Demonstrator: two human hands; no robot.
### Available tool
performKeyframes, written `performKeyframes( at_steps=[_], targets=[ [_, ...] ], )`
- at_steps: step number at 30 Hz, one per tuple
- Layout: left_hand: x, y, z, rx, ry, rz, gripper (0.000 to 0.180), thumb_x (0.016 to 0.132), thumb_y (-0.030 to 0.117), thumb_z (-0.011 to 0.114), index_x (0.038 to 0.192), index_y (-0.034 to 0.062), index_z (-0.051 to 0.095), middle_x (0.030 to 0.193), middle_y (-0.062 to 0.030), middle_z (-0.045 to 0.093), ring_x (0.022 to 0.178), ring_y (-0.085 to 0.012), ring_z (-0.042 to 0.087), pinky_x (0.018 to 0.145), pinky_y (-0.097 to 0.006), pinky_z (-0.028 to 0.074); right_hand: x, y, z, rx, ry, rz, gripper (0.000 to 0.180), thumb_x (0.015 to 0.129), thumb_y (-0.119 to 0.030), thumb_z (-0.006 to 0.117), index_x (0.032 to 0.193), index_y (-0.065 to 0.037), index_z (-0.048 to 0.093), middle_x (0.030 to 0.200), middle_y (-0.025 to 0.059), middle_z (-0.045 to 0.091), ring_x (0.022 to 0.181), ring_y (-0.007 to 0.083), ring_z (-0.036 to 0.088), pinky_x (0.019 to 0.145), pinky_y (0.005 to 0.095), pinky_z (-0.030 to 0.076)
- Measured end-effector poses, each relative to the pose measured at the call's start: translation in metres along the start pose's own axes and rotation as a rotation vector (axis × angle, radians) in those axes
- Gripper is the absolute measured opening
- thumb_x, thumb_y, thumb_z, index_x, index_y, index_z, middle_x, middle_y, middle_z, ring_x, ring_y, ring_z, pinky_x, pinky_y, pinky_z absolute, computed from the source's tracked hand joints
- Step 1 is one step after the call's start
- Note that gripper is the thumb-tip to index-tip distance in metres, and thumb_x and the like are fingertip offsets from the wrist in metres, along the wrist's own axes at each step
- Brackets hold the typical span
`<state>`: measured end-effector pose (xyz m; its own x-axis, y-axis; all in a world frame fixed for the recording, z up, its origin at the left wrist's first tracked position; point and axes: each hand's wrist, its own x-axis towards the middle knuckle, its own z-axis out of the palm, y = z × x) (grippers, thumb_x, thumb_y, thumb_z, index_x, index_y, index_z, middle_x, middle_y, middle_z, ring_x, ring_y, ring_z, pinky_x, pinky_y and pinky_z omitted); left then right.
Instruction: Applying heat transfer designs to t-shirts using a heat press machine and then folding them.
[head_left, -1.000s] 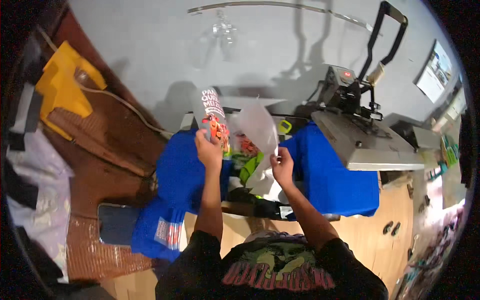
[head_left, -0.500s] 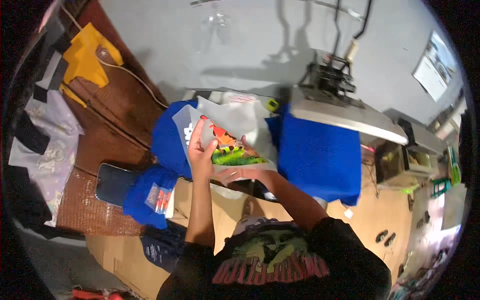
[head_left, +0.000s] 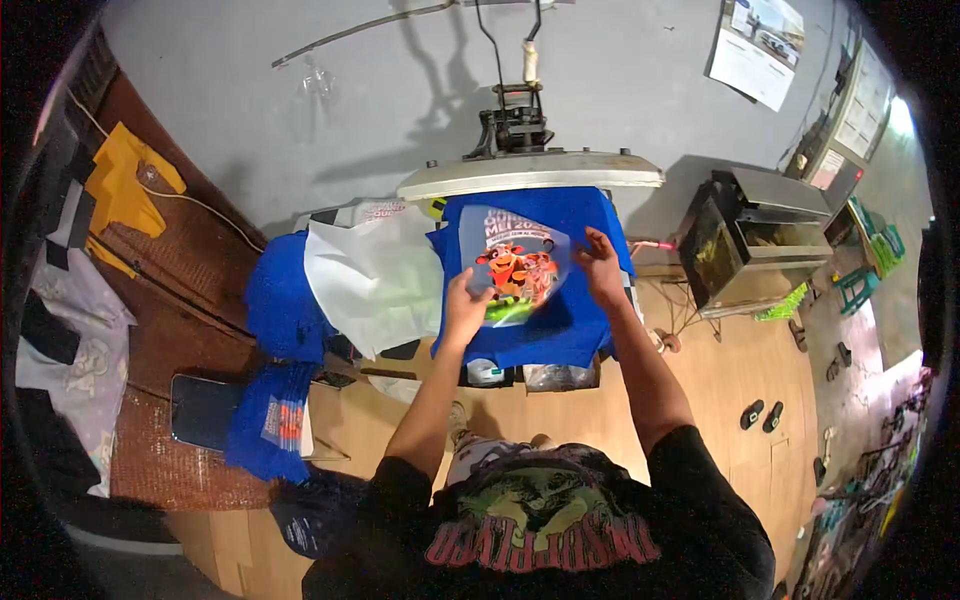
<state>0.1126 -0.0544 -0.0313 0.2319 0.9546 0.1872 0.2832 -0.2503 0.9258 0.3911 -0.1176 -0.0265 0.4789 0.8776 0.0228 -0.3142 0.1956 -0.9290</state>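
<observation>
A see-through transfer film (head_left: 530,285) with a print of cartoon cows on grass lies over the blue shirt (head_left: 590,330). The shirt is spread on the lower bed of a heat press, under its raised grey upper plate (head_left: 530,172). My left hand (head_left: 466,310) pinches the film's left edge, thumb on top. Just off the film's right edge is my right hand (head_left: 602,268), its fingers bent but apart, with nothing visible in them. Left of the press, white sheets (head_left: 375,285) lie beside another blue cloth (head_left: 278,300).
At far left a brown woven surface (head_left: 190,470) bears a yellow cloth (head_left: 130,190), a dark phone-like slab (head_left: 203,412) and a blue printed shirt (head_left: 265,425). A glass tank (head_left: 745,245) stands to the right. Black sandals (head_left: 762,416) lie on the floor.
My view has turned right toward the press. The film has moved from above the white sheets onto the blue shirt, and my right hand has come away to its right side.
</observation>
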Motion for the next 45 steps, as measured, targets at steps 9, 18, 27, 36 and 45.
performKeyframes(
  at_steps=[9,18,27,36,45],
  targets=[
    [-0.003,0.021,0.030,1.031,-0.127,0.170,0.051,0.089,0.026,0.062,0.137,0.0141,0.051,0.133,-0.0224,0.052,0.127,-0.0343,0.046,0.099,-0.057,0.037,-0.064,0.026,-0.025,-1.388,-0.155,-0.708,0.037,0.084,-0.029,0.067,0.117,-0.010,0.064,0.127,0.0206,0.058,0.117,0.0397,0.055,0.100,0.0473,0.041],
    [0.000,-0.028,0.012,0.963,-0.199,0.395,0.051,0.091,0.031,0.056,0.138,0.0115,0.049,0.148,-0.0119,0.042,0.139,-0.0306,0.037,0.104,-0.060,0.030,-0.057,0.030,0.008,-1.085,-0.205,-0.349,0.050,0.086,-0.033,0.062,0.131,-0.014,0.055,0.141,0.0144,0.050,0.132,0.0327,0.045,0.106,0.0502,0.034],
    [0.021,-0.016,0.049,0.971,-0.235,0.354,0.050,0.093,0.030,0.054,0.137,0.0072,0.049,0.150,-0.0121,0.040,0.139,-0.0255,0.036,0.107,-0.060,0.026,-0.047,0.013,0.004,-1.444,-0.167,-0.488,0.046,0.086,-0.031,0.063,0.128,-0.014,0.057,0.135,0.0123,0.054,0.127,0.0310,0.049,0.102,0.0484,0.037],
    [-0.007,-0.026,-0.003,0.872,-0.351,0.544,0.041,0.096,0.021,0.051,0.133,0.0039,0.053,0.144,-0.0111,0.049,0.136,-0.0266,0.042,0.112,-0.046,0.028,-0.062,0.025,-0.033,-1.455,-0.236,-0.645,0.040,0.090,-0.029,0.058,0.128,-0.017,0.060,0.134,0.0066,0.056,0.131,0.0274,0.046,0.102,0.0508,0.035],
    [-0.012,-0.029,-0.002,0.841,-0.265,0.567,0.040,0.097,0.019,0.048,0.133,0.0022,0.053,0.144,-0.0100,0.049,0.138,-0.0255,0.040,0.113,-0.044,0.028,-0.064,0.015,-0.041,-1.384,-0.274,-0.725,0.037,0.090,-0.027,0.058,0.123,-0.011,0.062,0.130,0.0085,0.059,0.127,0.0291,0.049,0.101,0.0473,0.039]
  ],
)
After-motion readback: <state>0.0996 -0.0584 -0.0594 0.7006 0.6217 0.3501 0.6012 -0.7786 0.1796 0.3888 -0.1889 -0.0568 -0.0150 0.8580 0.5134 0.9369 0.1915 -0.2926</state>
